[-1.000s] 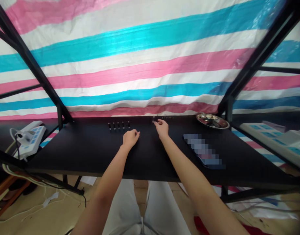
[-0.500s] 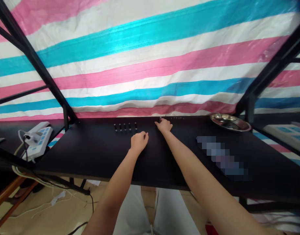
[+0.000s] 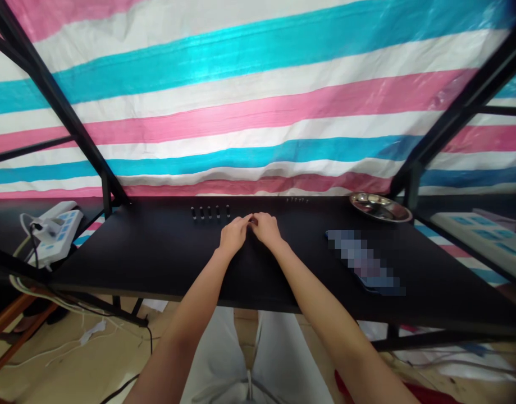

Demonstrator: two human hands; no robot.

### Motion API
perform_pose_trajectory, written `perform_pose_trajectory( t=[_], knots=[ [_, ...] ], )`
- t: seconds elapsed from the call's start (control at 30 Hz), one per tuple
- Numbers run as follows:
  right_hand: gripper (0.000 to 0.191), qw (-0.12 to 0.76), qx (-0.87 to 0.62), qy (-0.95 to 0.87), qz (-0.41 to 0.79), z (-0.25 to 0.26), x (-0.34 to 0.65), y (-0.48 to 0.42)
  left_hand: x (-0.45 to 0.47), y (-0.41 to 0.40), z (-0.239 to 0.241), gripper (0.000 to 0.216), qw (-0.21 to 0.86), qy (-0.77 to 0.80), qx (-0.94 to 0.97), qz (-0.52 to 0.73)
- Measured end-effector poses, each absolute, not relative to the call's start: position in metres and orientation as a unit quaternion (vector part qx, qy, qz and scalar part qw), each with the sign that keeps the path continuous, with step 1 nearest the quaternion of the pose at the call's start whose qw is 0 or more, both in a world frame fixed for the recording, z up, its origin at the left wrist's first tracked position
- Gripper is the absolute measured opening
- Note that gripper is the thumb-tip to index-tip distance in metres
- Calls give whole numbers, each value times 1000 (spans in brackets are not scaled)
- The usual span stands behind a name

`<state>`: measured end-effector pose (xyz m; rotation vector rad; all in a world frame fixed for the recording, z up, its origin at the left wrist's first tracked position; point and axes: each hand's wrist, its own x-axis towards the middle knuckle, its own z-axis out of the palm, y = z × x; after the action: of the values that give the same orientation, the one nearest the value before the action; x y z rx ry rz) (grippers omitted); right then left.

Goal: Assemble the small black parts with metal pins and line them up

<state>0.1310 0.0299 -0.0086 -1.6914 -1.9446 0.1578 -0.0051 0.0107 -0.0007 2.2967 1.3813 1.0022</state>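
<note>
My left hand (image 3: 233, 234) and my right hand (image 3: 265, 228) meet fingertip to fingertip over the middle of the black table (image 3: 165, 258). Both have their fingers pinched together around something too small to make out. Just left of the hands stands a row of several small black upright pieces (image 3: 210, 212). A second row of several tiny dark pieces (image 3: 297, 200) lies at the table's back edge, to the right of my right hand.
A shallow metal dish (image 3: 380, 207) sits at the back right. A blurred flat object (image 3: 364, 261) lies right of my right arm. A white power strip with cables (image 3: 51, 230) rests at the left. Black frame bars rise on both sides before a striped tarpaulin.
My right hand has drawn back from the far row of tiny pieces toward the middle. My left hand has moved up to it, so the fingertips now touch.
</note>
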Motion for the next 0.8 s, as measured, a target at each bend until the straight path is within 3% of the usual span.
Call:
perform_pose_trajectory(
  t=[0.33, 0.43, 0.8],
  knots=[
    [7, 421, -544, -709, 157, -20, 144, 15, -7, 16, -6, 24, 127, 472, 784, 383],
    [15, 443, -542, -696, 161, -19, 145, 13, -8, 17, -5, 22, 129, 476, 766, 412],
    [27, 357, -645, -669, 100, -18, 147, 10, -8, 21, -6, 17, 114, 418, 749, 501]
  ],
)
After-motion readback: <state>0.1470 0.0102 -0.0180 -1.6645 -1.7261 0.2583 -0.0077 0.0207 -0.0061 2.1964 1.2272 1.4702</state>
